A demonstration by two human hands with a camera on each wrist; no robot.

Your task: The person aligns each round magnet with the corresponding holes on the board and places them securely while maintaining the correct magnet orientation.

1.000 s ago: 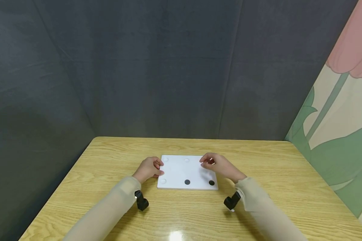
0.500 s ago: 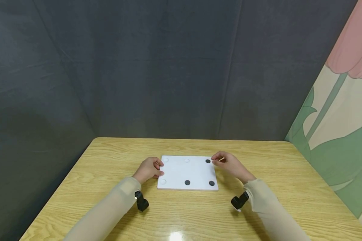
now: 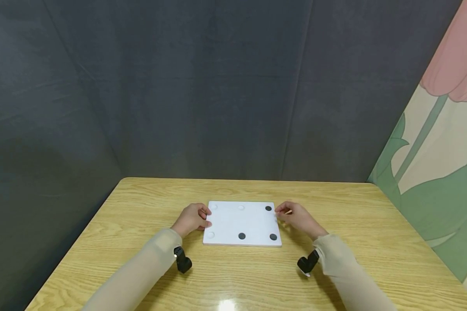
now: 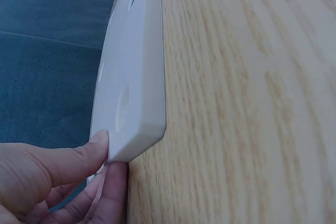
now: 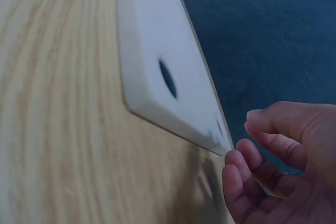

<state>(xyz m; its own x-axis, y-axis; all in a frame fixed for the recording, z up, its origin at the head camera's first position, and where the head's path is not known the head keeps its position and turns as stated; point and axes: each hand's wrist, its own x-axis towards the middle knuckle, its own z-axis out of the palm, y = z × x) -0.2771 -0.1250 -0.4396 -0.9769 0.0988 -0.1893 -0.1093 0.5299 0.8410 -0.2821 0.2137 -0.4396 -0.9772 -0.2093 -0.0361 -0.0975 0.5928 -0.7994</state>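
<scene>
A white rectangular board (image 3: 241,222) lies flat on the wooden table. Along its right and middle parts are three dark round spots, one at the near middle (image 3: 242,236), one at the near right corner (image 3: 273,237) and one at the far right (image 3: 268,208); whether they are discs or filled recesses I cannot tell. Pale shallow round recesses mark the other places, such as the near left recess (image 4: 123,109). My left hand (image 3: 192,218) pinches the board's left edge, thumb on top, fingers at its side. Beside the right edge, my right hand (image 3: 297,218) holds nothing, its fingers loosely bent.
The wooden table (image 3: 159,276) extends around the board on all sides. Behind it hangs a dark cloth (image 3: 218,95), and a wall with a painted flower (image 3: 432,142) stands on the right. Each wrist wears a small black camera (image 3: 183,260).
My right hand has moved from over the board's far right part to beside its right edge, uncovering the dark spot there. The left hand and the board have stayed in place.
</scene>
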